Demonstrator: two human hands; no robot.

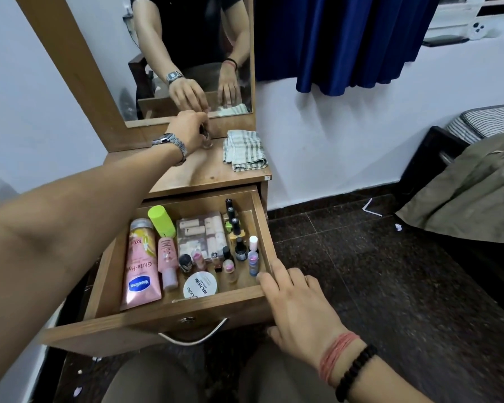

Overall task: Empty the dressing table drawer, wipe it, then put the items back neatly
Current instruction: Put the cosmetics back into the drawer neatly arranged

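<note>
The wooden drawer (146, 324) stands pulled open below the dressing table top (213, 175). Inside lie a pink Vaseline tube (138, 266), a green-capped bottle (161, 221), a pink bottle (168, 261), a clear box of small items (201, 234), a white nail polish remover jar (200, 285) and several nail polish bottles (239, 248). My left hand (188, 130) reaches over the table top near the mirror and grips a small clear bottle (207, 141). My right hand (294, 303) rests with straight fingers on the drawer's front right corner. A striped folded cloth (245, 151) lies on the table top.
A mirror (186, 53) in a wooden frame rises behind the table top. A blue curtain (341, 42) hangs at the right. A dark bed frame with an olive blanket (466, 193) stands at the far right on a dark tiled floor. My knees sit below the drawer.
</note>
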